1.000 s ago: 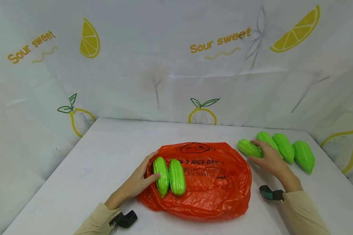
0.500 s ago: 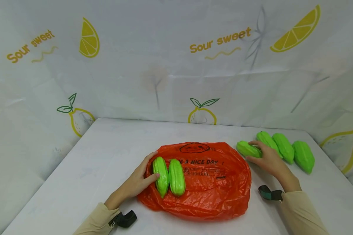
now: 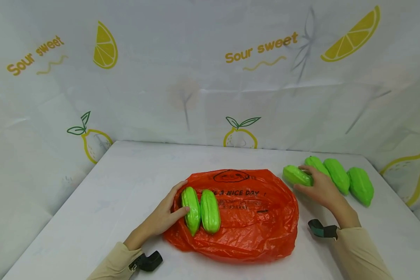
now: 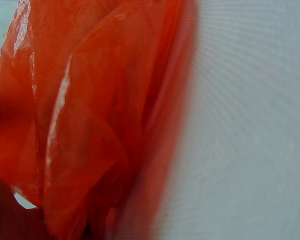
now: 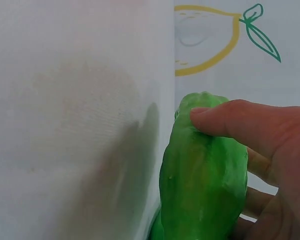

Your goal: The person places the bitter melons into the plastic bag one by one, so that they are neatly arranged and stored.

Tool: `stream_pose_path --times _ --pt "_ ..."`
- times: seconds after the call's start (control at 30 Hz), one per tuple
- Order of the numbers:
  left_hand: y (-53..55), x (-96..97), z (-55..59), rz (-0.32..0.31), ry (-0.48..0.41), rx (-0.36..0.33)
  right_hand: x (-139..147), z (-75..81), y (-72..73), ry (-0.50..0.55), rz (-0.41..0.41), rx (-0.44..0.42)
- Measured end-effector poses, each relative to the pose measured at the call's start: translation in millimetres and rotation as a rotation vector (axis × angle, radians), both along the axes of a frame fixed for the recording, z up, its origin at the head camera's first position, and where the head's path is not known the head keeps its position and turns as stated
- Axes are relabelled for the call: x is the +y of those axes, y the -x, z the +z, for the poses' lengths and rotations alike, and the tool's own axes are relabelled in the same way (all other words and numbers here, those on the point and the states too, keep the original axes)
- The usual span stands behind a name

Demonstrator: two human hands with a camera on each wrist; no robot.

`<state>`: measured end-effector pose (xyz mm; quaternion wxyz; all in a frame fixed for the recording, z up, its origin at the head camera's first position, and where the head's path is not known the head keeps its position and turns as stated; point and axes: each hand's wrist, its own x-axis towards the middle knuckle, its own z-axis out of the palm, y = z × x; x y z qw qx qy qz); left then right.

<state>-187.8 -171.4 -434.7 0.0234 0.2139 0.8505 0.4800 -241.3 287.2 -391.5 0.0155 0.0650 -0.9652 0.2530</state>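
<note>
In the head view, a red plastic bag (image 3: 252, 229) with black print lies spread on the table. Two green ribbed gourds (image 3: 210, 212) sit side by side at its left end. My left hand (image 3: 164, 214) holds the bag's left edge, its thumb against the outer gourd (image 3: 192, 221). The left wrist view is filled by creased red plastic (image 4: 95, 110). Just off the bag's upper right corner, my right hand (image 3: 320, 188) grips another green gourd (image 3: 295, 175). In the right wrist view the thumb (image 5: 210, 120) lies across this gourd (image 5: 202, 185), with fingers behind it.
Several more green gourds (image 3: 337, 177) stand in a row at the table's back right, right beside my right hand. A white cloth wall (image 3: 168, 97) with lemon prints rises behind the white table (image 3: 126, 175). Black wrist cameras (image 3: 150, 261) hang from both sleeves.
The gourd in my right hand shifts slightly left, then back right and a little upward in the head view. My left hand and the bag stay in place.
</note>
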Motion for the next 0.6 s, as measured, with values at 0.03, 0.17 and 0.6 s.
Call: stream_pose_path --times 0.03,0.17,0.6 --pt "-0.1 0.0 0.0 0.0 0.0 -0.002 0 0.9 -0.2 0.001 0.003 0.003" --pt "-0.3 -0.1 0.2 0.002 0.0 -0.005 0 3.9 -1.0 0.002 0.011 0.019" --pt "0.4 -0.2 -0.3 -0.003 -0.001 0.005 -4 16.7 -6.3 0.038 0.014 0.037"
